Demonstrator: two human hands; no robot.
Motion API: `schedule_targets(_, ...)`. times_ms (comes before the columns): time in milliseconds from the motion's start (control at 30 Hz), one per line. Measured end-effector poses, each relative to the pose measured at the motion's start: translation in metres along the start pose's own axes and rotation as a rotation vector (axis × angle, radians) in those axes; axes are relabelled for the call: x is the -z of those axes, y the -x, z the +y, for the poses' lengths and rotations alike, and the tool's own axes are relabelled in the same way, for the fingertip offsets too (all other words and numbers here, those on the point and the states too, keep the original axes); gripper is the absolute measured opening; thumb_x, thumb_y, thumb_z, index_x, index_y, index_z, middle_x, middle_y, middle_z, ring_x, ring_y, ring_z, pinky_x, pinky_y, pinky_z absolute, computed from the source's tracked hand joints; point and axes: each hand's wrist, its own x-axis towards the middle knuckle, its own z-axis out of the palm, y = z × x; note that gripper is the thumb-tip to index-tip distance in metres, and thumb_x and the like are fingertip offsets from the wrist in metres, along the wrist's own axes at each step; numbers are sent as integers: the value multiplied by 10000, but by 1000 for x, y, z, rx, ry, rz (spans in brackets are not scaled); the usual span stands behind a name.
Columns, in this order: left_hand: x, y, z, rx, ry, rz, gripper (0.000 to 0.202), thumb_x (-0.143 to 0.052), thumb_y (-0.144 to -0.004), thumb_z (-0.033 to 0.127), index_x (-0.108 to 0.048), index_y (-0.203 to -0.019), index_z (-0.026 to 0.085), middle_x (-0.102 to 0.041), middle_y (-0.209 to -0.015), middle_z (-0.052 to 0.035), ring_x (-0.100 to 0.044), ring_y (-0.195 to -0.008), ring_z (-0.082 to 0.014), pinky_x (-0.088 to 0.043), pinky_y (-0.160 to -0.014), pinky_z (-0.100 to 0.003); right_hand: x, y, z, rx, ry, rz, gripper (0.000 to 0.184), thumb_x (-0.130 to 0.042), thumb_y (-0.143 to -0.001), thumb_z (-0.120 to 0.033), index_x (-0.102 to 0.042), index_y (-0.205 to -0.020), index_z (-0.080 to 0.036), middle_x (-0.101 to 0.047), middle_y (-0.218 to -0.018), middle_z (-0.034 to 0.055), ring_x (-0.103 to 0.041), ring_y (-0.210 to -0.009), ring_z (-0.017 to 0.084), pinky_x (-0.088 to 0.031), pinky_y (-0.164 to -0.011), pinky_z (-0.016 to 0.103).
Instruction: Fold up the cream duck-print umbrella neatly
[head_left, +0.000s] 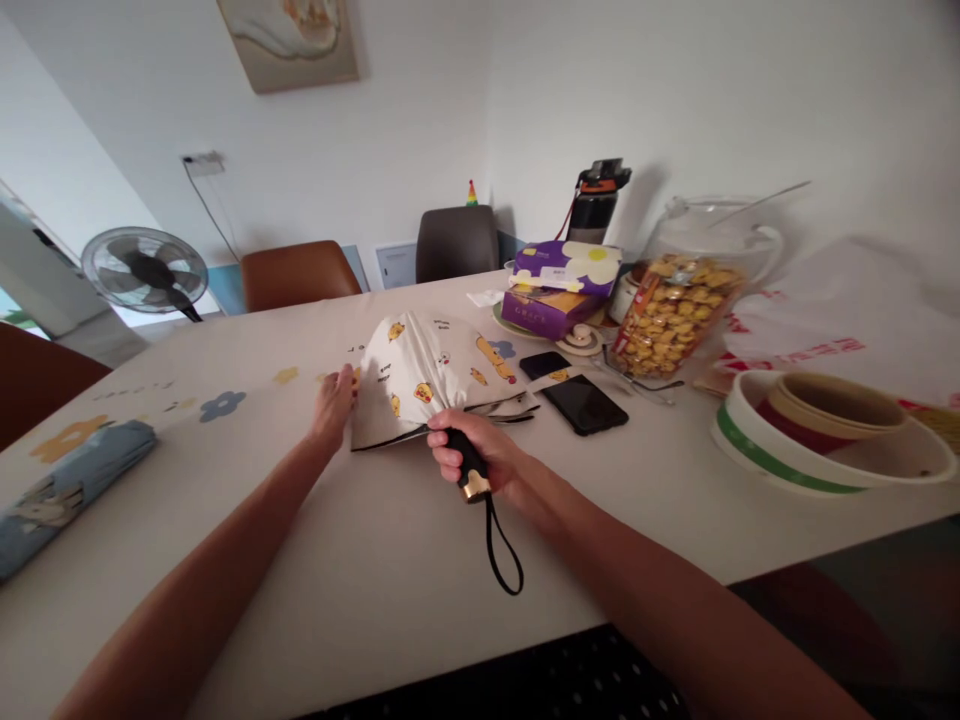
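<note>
A collapsed white umbrella with yellow cartoon prints lies on the white table. My right hand is closed around its black handle, whose gold cap points toward me, and a black wrist strap trails onto the table. My left hand rests at the left edge of the canopy, its fingers pinching the fabric there.
A folded blue umbrella lies at the far left. Two dark phones lie right of the white umbrella. Behind them stand a purple box, a snack jar and a flask. Stacked bowls sit at right. Chairs and a fan stand beyond.
</note>
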Motion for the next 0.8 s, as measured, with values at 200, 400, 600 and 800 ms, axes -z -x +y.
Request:
schedule_targets(200,13,-1,18,286,291,-332,352,-710,-584,387,-612,-787,116,-608,-702,-59,-533,-544,-123,-393,-451,-216,2,5,-6,32,34,-88,272,-373,-850,-181,-378,-578,-178,-361,-413,-67,-287,-295,48,-316,-321,169)
schedule_targets(400,30,-10,21,184,193,-261,191,-671,-569,283,-576,-674,156,-476,-495,34,-400,-407,-76,-262,-344,-170,6,-6,2,76,206,211,229,-512,-808,-208,-427,-599,-170,-422,-411,-44,-412,-330,85,-354,-329,192)
schedule_targets(600,30,-13,8,53,-357,-198,186,-575,-638,329,-615,-704,160,-430,-478,27,-381,-428,-102,-257,-369,-200,7,-11,7,40,81,222,178,-516,-826,-183,-454,-662,-153,-467,-503,-32,-432,-366,64,-396,-362,180)
schedule_targets(800,38,-26,-4,-64,-609,-242,321,-580,-655,391,-632,-872,161,-616,-757,-43,-553,-684,-184,-400,-600,-270,4,-7,7,-15,124,222,121,-505,-838,-188,-487,-727,-144,-524,-521,-12,-455,-358,79,-404,-345,192)
